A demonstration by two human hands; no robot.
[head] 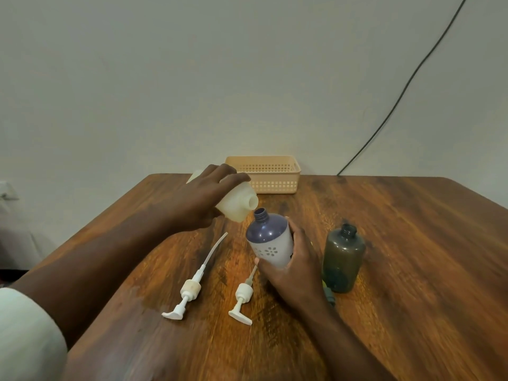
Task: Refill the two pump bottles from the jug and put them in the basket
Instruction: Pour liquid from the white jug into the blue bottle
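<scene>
**Q.** What stage of the refill does the figure show?

**A.** An early one, by appearance. At centre frame the left hand (203, 198) is wrapped around the pale jug (238, 206), tipped so that its open spout points down and to the right. The spout sits just above and left of the neck of the purple bottle (270, 240), not touching it. No stream of liquid is visible between them, so whether pouring is under way cannot be told.

**Q.** And the other hand?

**A.** The right hand (295, 266) is closed around the lower body of the purple bottle and holds it tilted toward the jug, lifted or leaning at centre frame.

**Q.** What is already done?

**A.** Both bottles are uncapped. The left pump head (189, 290) and the right pump head (243, 295) lie flat on the wooden table (412, 270) in the lower centre, dip tubes pointing up the frame. The dark bottle (343, 259) stands upright and open at right of centre, just beside the right hand.

**Q.** What is left?

**A.** Judged from this layout, nearly everything: filling the purple bottle, filling the dark one (its level is hard to read through the tinted wall), screwing both pumps back on, and moving both bottles to the basket (272, 174). The basket stands at the far table edge, upper centre, against the wall, with nothing visible inside.
</scene>
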